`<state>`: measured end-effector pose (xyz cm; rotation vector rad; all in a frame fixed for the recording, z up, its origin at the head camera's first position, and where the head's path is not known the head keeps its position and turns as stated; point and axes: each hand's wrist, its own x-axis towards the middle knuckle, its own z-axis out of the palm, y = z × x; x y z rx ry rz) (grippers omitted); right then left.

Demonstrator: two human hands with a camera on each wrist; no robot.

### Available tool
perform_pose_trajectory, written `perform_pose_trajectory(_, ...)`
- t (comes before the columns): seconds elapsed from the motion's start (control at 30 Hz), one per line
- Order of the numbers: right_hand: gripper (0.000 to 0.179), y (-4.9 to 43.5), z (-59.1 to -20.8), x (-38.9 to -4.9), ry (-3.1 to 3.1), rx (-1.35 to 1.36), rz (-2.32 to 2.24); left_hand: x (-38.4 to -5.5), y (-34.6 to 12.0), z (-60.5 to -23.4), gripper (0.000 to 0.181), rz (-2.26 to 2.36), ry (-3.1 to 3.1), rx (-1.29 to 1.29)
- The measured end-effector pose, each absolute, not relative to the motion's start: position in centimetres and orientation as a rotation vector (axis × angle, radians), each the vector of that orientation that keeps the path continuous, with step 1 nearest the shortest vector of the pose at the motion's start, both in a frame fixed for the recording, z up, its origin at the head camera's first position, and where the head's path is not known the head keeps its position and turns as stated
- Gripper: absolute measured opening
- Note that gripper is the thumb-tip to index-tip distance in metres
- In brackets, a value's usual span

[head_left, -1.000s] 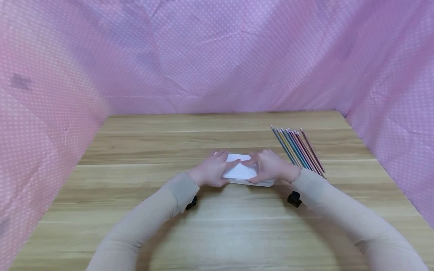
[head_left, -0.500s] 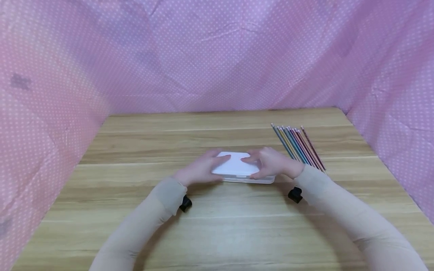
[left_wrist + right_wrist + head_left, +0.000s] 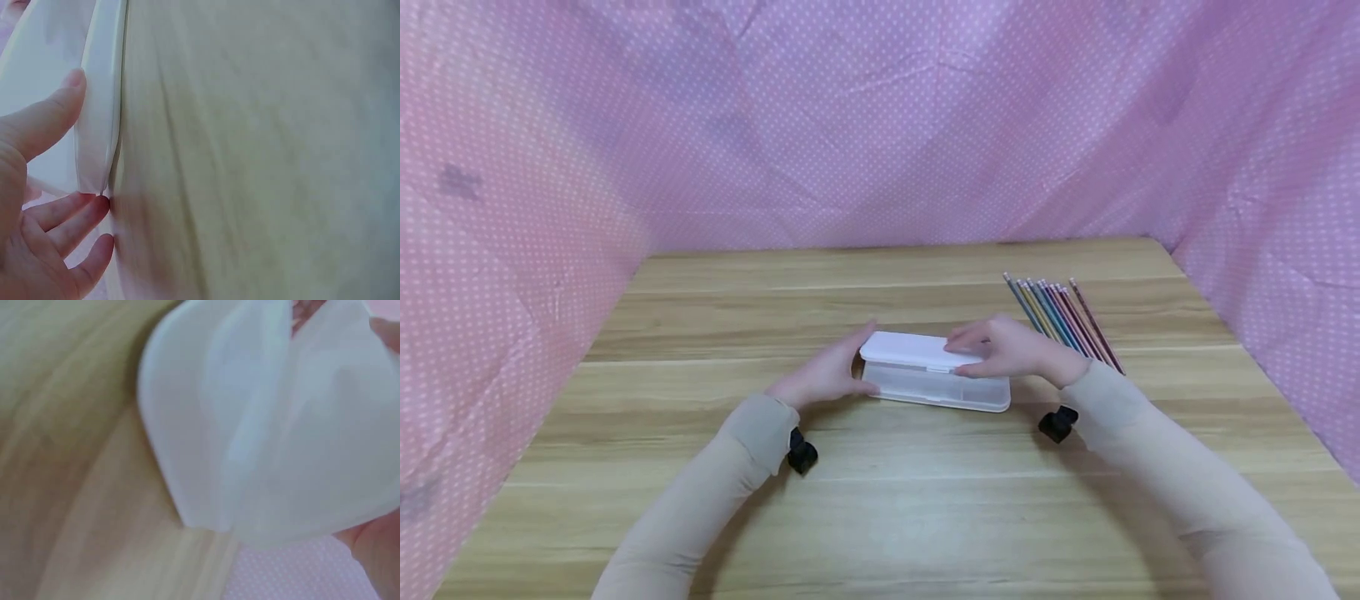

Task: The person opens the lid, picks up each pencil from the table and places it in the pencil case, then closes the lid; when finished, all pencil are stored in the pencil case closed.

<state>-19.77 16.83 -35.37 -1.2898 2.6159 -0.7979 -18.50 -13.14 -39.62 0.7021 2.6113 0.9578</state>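
A white translucent plastic pencil case (image 3: 925, 387) sits mid-table with its lid (image 3: 898, 346) tilted up along the front, so a gap shows into the box. My left hand (image 3: 827, 371) holds the left end of the case, thumb at the front wall and fingers round the end and back. My right hand (image 3: 1011, 350) pinches the right part of the lid, thumb under its front edge and fingers on top. In the right wrist view the raised lid (image 3: 337, 425) stands apart from the base (image 3: 181, 419). The left wrist view shows my thumb (image 3: 59, 112) against the case's side.
Several colored pencils (image 3: 1060, 317) lie side by side to the right of the case, some hidden behind my right hand and sleeve. The wooden table (image 3: 760, 300) ends at a pink dotted cloth (image 3: 880, 150) at the back and sides.
My left hand has slid leftward off the lid's top to the case's left end. The lid, flat on the case before, has been lifted at the front by my right hand.
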Motion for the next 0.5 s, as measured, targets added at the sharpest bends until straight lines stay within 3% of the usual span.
perform_pose_trajectory(0.2, 0.019, 17.24, -34.63, -19.88, 2.760, -1.252, -0.911, -18.52, -13.03, -39.74, 0.117, 1.014, 2.604, 0.665)
perform_pose_trajectory(0.4, 0.018, 17.46, -34.66, -20.24, 2.959, -1.272, -1.004, -18.62, -13.13, -40.15, 0.105, 1.059, 2.606, 0.704)
perform_pose_trajectory(0.5, 0.018, 17.73, -34.80, -20.58, 3.036, -1.248, -1.063, -18.55, -13.12, -40.15, 0.107, 1.065, 2.600, 0.712)
